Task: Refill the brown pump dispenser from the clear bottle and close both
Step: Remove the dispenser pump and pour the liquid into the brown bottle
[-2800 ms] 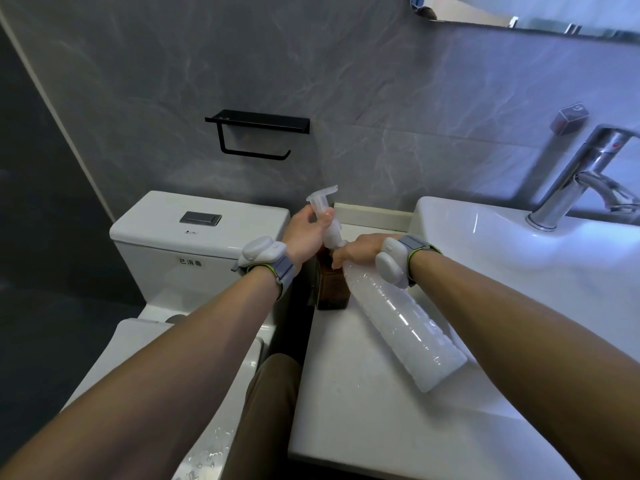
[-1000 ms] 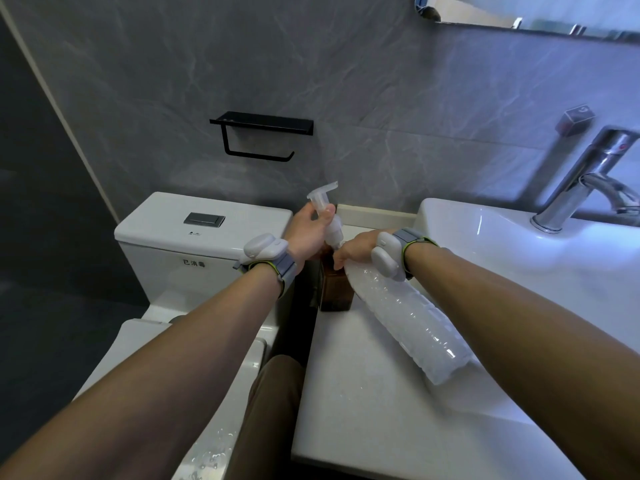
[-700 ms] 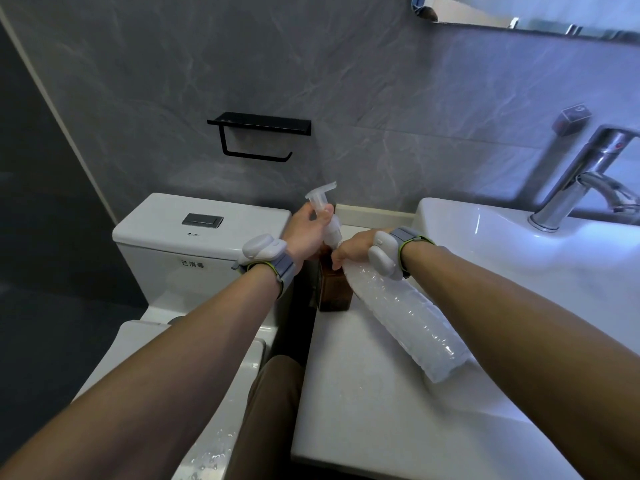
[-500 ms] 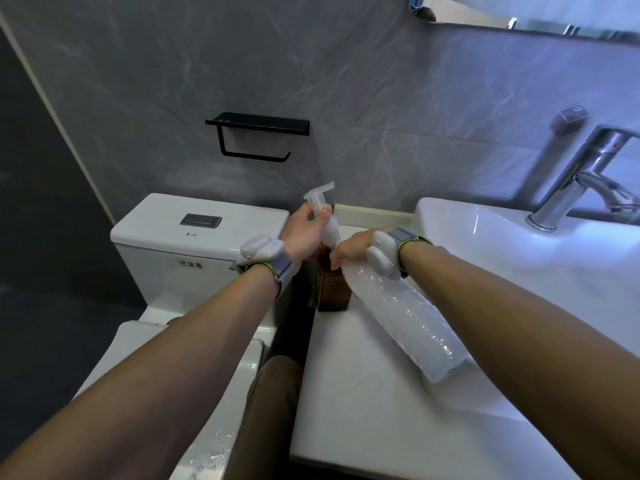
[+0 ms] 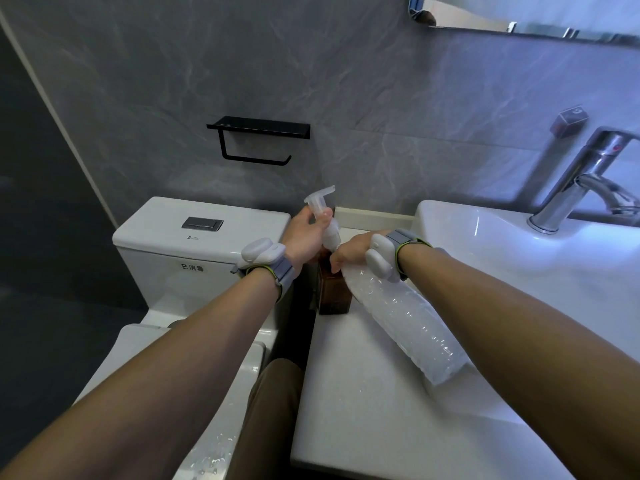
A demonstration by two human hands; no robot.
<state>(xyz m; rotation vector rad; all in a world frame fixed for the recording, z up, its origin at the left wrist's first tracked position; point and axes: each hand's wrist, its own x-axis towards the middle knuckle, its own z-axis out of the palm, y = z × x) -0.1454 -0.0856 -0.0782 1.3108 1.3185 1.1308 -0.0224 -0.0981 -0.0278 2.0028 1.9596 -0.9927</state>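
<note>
A brown pump dispenser (image 5: 333, 295) stands at the back left corner of the white counter (image 5: 363, 410). My left hand (image 5: 308, 233) grips its clear white pump head (image 5: 323, 216), which leans over the dispenser's top. My right hand (image 5: 356, 251) holds the clear bottle (image 5: 405, 317) near its neck. The bottle is tipped steeply, mouth down at the dispenser's opening and base up towards me. My hands hide the mouths of both containers, so no stream shows.
A white toilet tank (image 5: 194, 244) and seat (image 5: 166, 368) lie left of the counter. A white basin (image 5: 519, 258) with a chrome tap (image 5: 575, 188) sits to the right. A black paper holder (image 5: 258, 136) hangs on the grey wall; a mirror edge (image 5: 519, 19) shows top right.
Hands, pump head and tipped bottle stay at the dispenser's mouth with only small shifts. The bottle holds the same steep tilt.
</note>
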